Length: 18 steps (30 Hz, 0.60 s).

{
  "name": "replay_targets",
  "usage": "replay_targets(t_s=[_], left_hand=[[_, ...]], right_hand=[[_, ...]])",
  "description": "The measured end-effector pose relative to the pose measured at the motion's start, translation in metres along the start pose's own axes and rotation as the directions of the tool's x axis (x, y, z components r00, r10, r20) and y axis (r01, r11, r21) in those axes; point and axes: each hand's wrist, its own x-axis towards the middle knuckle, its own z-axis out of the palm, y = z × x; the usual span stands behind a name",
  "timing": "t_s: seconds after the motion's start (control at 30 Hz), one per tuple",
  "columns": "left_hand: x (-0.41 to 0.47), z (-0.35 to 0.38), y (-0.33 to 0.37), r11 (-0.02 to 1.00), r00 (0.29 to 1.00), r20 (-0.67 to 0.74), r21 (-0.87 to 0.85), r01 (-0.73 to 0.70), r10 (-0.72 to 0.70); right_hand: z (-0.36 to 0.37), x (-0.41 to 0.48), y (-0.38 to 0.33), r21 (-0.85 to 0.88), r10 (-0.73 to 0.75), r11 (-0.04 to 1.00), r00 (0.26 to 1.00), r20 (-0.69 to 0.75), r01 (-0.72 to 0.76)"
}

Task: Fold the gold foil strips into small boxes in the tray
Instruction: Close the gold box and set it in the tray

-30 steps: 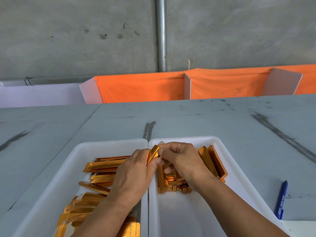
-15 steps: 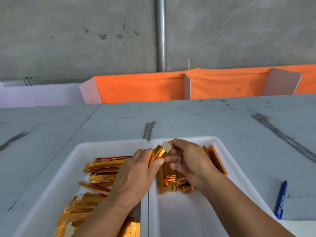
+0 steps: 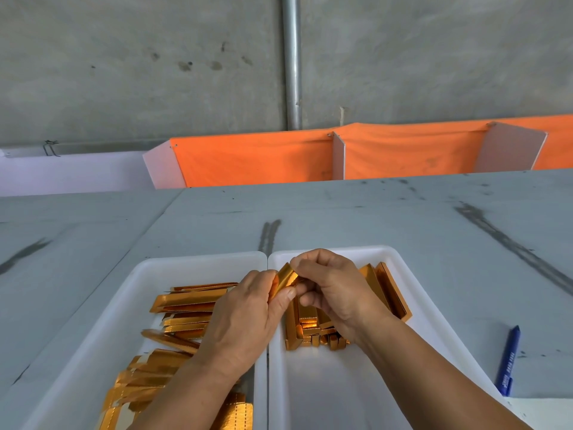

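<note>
- Left hand (image 3: 245, 318) and right hand (image 3: 335, 290) both pinch one gold strip (image 3: 286, 277), half folded, above the right tray's (image 3: 366, 250) far left corner.
- Finished boxes (image 3: 307, 332) lie inside that tray; flat strips (image 3: 189, 301) lie in the left tray (image 3: 201, 257), touching its left side.
- Pinching too hard could crease the thin foil off its fold line, leaving a crooked box.
- A loose grip could let it spring open.

foil strip (image 3: 286, 278): lower end covered | pen (image 3: 508, 361) print: unreadable
</note>
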Motion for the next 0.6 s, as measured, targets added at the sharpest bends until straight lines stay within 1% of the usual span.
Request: replay_targets(t_s=[0.17, 0.37, 0.6], left_hand=[[-0.0003, -0.0001, 0.0004, 1.0, 1.0, -0.016, -0.011, -0.008, 0.008], [-0.0008, -0.0014, 0.002, 1.0, 1.0, -0.011, -0.002, -0.02, 0.02], [-0.0013, -0.0018, 0.0023, 0.999, 0.999, -0.009, -0.001, -0.034, 0.034]], right_hand=[[0.0011, -0.0003, -0.0003, -0.023, -0.024, 0.999, 1.0, -0.011, 0.023], [-0.0007, 0.0013, -0.0007, 0.052, 0.014, 0.999, 1.0, -0.004, -0.014], [-0.0025, 0.0037, -0.0009, 0.056, 0.026, 0.998, 1.0, -0.009, -0.026]])
